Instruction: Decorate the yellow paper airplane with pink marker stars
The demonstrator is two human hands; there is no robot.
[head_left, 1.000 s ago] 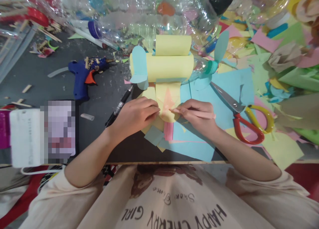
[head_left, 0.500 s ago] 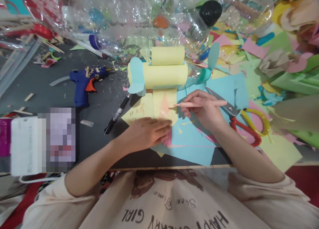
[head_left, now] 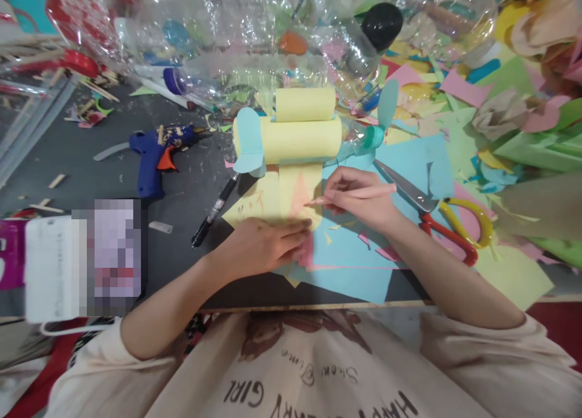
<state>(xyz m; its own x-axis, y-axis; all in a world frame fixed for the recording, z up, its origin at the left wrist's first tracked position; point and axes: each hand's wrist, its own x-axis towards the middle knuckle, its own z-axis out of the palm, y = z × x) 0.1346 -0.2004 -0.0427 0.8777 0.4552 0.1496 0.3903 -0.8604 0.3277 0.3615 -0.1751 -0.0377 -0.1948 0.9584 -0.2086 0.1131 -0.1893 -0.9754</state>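
My right hand (head_left: 361, 197) pinches a pale pink marker (head_left: 375, 191), its tip at an orange-coloured patch (head_left: 300, 194) on a yellow paper wing (head_left: 287, 174). Flat on the wing's near end lies my left hand (head_left: 268, 245), fingers stretched out. The wing joins a model plane made of a plastic bottle wrapped in yellow paper (head_left: 295, 138). Light blue paper pieces form its tail (head_left: 249, 136) at the left and a propeller blade (head_left: 388, 103) by the green cap (head_left: 373, 138). Blue paper sheets (head_left: 354, 239) lie beneath.
A blue glue gun (head_left: 152, 157) and a black pen (head_left: 214, 211) lie to the left. Scissors with red and yellow handles (head_left: 431, 212) lie by my right forearm. Clear plastic bottles (head_left: 213, 30) and paper scraps (head_left: 504, 91) crowd the far side.
The marker's tip has moved slightly left and down on the wing, and my right hand has shifted with it. My left hand stays on the paper.
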